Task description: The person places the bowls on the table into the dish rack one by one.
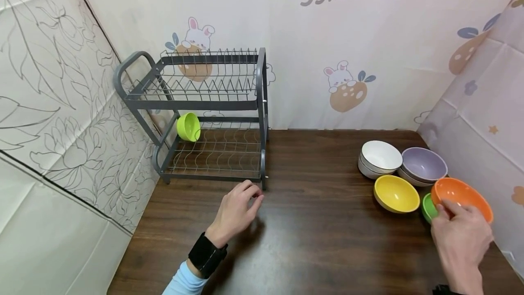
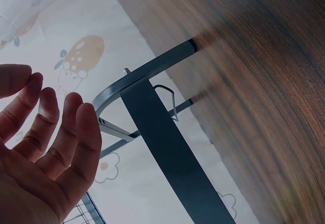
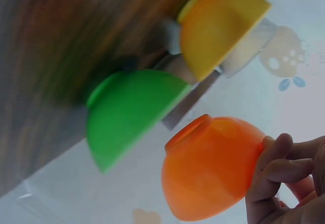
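i see a table (image 1: 319, 245): rack (image 1: 192, 105), ten o'clock; white bowls (image 1: 380, 158), purple-topped stack (image 1: 423, 166), two; yellow bowl (image 1: 396, 194), green bowl (image 1: 428, 208), three.

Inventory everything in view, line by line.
Wood-grain table: one, dark brown, across the foreground
Two-tier metal dish rack: one, dark grey, table's left
Round lime bowl: one, lime green, rack's lower tier
Stacked round white bowls: at least two, white, table's right
Round purple bowl: one, purple, atop a pale bowl beside white stack
Round yellow bowl: one, yellow, before the white stack
Round green bowl: one, green, beside yellow bowl
Round orange bowl: one, orange, in the right hand
Patterned backdrops: several, pale, behind and beside
Sleeve: one, light blue, left arm
Wristbands: two, black, one per wrist
Left hand: one, bare, near the rack
Right hand: one, bare, gripping orange bowl
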`<state>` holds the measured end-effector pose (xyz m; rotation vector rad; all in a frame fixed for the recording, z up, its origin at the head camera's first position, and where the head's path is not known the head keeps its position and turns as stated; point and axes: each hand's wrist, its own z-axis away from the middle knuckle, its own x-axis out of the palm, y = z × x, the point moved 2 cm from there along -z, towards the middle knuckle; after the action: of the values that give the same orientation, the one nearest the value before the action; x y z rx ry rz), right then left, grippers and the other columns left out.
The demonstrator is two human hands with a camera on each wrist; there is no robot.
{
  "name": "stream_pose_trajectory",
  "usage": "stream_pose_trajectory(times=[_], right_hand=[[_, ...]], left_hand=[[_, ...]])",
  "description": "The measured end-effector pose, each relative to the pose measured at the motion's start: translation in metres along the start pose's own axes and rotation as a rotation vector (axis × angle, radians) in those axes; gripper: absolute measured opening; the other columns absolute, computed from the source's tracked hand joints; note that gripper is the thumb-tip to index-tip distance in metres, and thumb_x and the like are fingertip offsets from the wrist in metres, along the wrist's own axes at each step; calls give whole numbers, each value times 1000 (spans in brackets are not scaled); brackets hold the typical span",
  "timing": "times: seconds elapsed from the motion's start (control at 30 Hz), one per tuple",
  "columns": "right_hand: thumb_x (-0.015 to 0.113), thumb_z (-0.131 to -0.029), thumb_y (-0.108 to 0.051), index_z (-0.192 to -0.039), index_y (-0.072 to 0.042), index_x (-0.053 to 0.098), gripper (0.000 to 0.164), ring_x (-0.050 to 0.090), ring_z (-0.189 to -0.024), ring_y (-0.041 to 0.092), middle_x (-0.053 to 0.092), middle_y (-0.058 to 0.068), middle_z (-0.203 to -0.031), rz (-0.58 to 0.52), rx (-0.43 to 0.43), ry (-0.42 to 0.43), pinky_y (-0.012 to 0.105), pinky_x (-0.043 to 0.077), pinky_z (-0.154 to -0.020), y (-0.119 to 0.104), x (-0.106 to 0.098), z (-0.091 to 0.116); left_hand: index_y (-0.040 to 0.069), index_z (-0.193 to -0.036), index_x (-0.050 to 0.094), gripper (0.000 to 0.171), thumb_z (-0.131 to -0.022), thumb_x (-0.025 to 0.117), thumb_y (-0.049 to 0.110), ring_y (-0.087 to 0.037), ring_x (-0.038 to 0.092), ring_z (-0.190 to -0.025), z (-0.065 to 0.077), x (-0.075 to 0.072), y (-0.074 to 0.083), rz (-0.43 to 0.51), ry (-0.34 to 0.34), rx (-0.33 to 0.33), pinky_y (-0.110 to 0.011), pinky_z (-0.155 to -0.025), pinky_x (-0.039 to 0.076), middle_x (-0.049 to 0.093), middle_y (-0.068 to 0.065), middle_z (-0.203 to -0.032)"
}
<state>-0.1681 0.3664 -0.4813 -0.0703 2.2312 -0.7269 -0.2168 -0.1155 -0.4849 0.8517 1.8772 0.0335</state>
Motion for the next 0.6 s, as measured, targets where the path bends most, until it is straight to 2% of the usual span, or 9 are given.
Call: stream_pose_trajectory(times=[0.23,0.33,0.4,0.47,0.53,0.6], right_hand=[[69,-88,7,-107,10,78,21,60,-85,58,65,37,-97,-36,-78,23,73,42,-76,-30,-1,2],[72,-86,7,-105,10,78,20,61,-81,55,66,36,-95,-49,-127,32,58,44,-68,-46,0,3],[74,-85,8,-104,9,79,19,60,-76,51,66,34,-92,-68,-170,43,42,40,-63,-56,1,3],[76,-85,8,-105,9,79,20,60,-73,48,66,32,-89,-92,-199,45,33,33,-62,-66,3,5],[77,-85,7,-104,8,79,20,60,-71,46,65,30,-87,-132,-234,51,31,32,-63,-75,4,7],[76,-85,8,-104,8,80,19,61,-71,46,65,28,-84,-173,-267,55,36,39,-66,-84,6,9]], left_hand=[[17,-92,71,9,-99,75,17,-7,53,-78,0,-1,1,-1,3,0,-24,-62,48,61,7,-94],[17,-92,71,9,-100,75,17,-7,53,-79,0,-1,2,1,2,1,-25,-63,48,61,7,-94],[17,-92,70,9,-100,75,18,-7,54,-80,-1,-1,2,3,3,2,-25,-63,49,61,6,-95],[16,-93,71,9,-100,74,18,-8,54,-80,-1,-2,3,5,4,5,-25,-64,49,61,6,-95],[17,-93,71,8,-101,74,18,-8,55,-81,-2,-2,3,8,6,7,-26,-64,50,61,6,-96],[17,-94,71,8,-101,74,18,-8,56,-82,-2,-2,4,13,6,9,-26,-65,50,62,6,-96]])
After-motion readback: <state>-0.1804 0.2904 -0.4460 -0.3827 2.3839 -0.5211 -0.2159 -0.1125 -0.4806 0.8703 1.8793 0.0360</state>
